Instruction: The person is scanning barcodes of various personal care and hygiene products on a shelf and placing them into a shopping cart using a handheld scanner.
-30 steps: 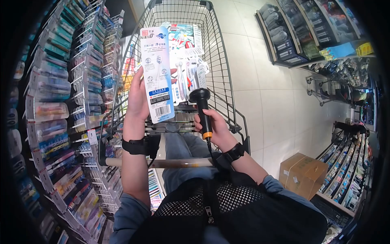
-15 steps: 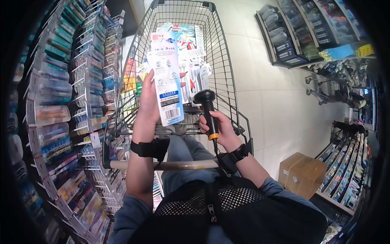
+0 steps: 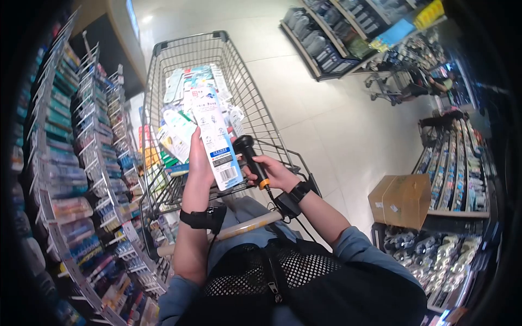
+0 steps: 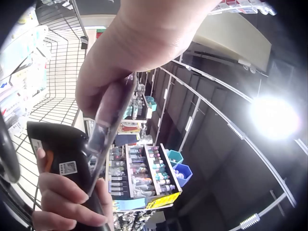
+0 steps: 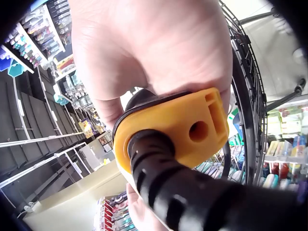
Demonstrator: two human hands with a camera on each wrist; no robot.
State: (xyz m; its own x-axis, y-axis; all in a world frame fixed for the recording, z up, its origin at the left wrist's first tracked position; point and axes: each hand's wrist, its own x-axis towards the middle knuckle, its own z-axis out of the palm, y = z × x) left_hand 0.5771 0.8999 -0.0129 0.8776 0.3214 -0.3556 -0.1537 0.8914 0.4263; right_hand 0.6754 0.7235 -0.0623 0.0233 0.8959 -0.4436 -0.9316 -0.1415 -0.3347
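My left hand [image 3: 200, 163] grips a toothbrush package [image 3: 215, 130] by its sides, its printed back with the barcode facing up in the head view. Edge-on in the left wrist view, the package [image 4: 115, 113] shows clear plastic on its underside. My right hand [image 3: 277, 174] has its fingers curled round the handle of a black barcode scanner [image 3: 253, 163]. The scanner's head is right beside the package's right edge. An orange base [image 5: 197, 149] with a black cable [image 5: 178, 197] coming out fills the right wrist view.
Below both hands is a wire shopping cart [image 3: 239, 228] with several packages [image 3: 179, 127] inside. Racks of hanging toothbrushes [image 3: 68, 174] line the left side. A cardboard box [image 3: 399, 201] sits at right near low shelves [image 3: 459, 163]; another shelf unit [image 3: 331, 41] stands farther ahead.
The head view has turned, so the cart now slants toward the upper left. The scanner's head and the package have come closer together. Both hands keep their holds.
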